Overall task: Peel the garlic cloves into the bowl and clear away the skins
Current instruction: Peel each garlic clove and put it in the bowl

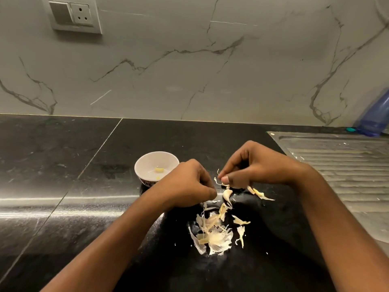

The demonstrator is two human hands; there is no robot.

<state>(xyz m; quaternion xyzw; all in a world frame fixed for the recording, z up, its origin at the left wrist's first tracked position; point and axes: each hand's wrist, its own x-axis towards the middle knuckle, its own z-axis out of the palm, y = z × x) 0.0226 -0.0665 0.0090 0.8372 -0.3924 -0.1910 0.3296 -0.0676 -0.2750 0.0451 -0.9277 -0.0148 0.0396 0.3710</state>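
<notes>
A person's two bare hands work over a dark, polished stone bench in a kitchen, seen from a head-worn camera looking down. The right hand (256, 165) has its thumb and forefinger pressed together, pinching a thin strip of skin (219, 179) just above the bench, with the other fingers curled under the palm. The left hand (189, 182) is close beside it, fingers curled inward and knuckles towards the camera; its fingertips are hidden, so whether it grips anything cannot be told, though a pale strand seems to trail down from beneath it. Between and just below the two hands an unpeeled garlic clove (227, 194) lies on the bench, and a few more cloves (255, 191) lie under the right hand. Nearer the camera, a loose pile of papery skins (212, 234) is scattered across the dark stone, with single flakes lying to its right. A small white bowl (145, 160) with a patterned outer wall stands on the bench just beyond the left hand, partly covered by it, and holds one peeled clove (159, 170), yellowish, near its middle. At right, the ribbed steel draining board (336, 165) of a sink is set into the bench, with a blue plastic bottle (374, 116) leaning at the far edge of the frame. The wall (189, 60) behind is pale veined marble, carrying a switch and socket plate (73, 14) at upper left.
</notes>
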